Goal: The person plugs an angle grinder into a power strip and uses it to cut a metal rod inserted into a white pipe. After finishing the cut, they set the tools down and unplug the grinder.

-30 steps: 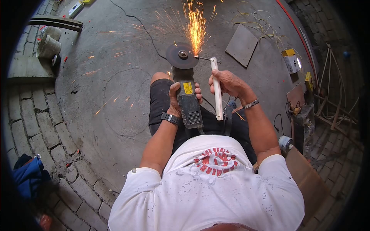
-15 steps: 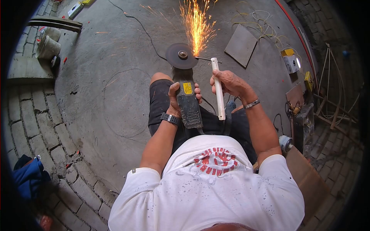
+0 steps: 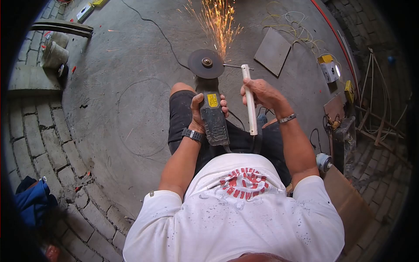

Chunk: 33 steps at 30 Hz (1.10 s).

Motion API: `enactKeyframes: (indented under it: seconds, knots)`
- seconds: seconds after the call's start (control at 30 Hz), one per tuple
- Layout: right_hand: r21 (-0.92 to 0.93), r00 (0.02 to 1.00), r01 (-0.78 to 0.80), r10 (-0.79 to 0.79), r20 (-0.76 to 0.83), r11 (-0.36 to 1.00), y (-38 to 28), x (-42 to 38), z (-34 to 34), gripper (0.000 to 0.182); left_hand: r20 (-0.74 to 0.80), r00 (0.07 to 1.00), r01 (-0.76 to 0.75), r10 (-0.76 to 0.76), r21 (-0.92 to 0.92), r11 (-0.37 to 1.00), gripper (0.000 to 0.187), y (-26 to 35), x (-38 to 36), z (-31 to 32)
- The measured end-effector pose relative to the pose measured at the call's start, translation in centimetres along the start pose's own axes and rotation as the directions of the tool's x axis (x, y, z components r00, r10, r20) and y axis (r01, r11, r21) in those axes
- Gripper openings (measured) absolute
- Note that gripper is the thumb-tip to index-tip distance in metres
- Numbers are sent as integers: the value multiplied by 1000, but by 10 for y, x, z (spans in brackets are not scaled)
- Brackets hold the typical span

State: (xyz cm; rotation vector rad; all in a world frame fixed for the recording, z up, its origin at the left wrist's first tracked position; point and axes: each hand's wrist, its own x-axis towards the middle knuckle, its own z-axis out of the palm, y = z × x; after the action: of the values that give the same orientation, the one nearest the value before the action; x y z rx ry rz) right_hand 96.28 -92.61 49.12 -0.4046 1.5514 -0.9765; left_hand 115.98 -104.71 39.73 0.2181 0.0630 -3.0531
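My left hand (image 3: 197, 112) is wrapped around the body of a dark angle grinder (image 3: 215, 120) with a yellow label, thumb on one side and fingertips on the other. At its far end the round disc (image 3: 198, 65) faces up toward me. My right hand (image 3: 265, 93) grips a narrow white bar (image 3: 251, 107) held lengthwise. A thin metal rod (image 3: 238, 66) crosses the far end of that bar, its left tip right at the disc's edge. Orange sparks (image 3: 223, 32) fly away from that spot toward the far side.
A grey square tile (image 3: 273, 51) and tangled yellow wire (image 3: 301, 32) lie on the concrete floor ahead right. Yellow-and-white boxes (image 3: 328, 70) stand farther right. A black cord (image 3: 159, 27) runs toward the grinder. Buckets (image 3: 55, 54) are at the far left, blue cloth (image 3: 35, 203) at lower left.
My right hand has shifted slightly right with the white bar, and the rod's tip has moved right along with it. The spark stream is thinner and more spread. The grinder has stayed put.
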Motion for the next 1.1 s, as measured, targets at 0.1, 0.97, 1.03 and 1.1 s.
enactKeyframes:
  seconds: [0.1, 0.97, 1.03, 1.1]
  knots:
    - [-84, 972, 134, -148, -184, 987, -5, -13, -2, 50, 29, 1000, 6, -7, 14, 1000, 70, 1, 1, -2]
    - [-978, 944, 67, -305, 126, -196, -87, -15, 13, 28, -7, 1000, 27, -27, -48, 998, 69, 1, 3, -3]
    - [-976, 940, 72, -314, 136, -207, -86, -12, 13, 28, -8, 1000, 27, -27, -57, 998, 69, 1, 3, -3]
    - [-974, 946, 69, -294, 133, -217, -89, -10, 16, 28, -1, 1000, 27, -27, -57, 998, 69, 1, 4, -3]
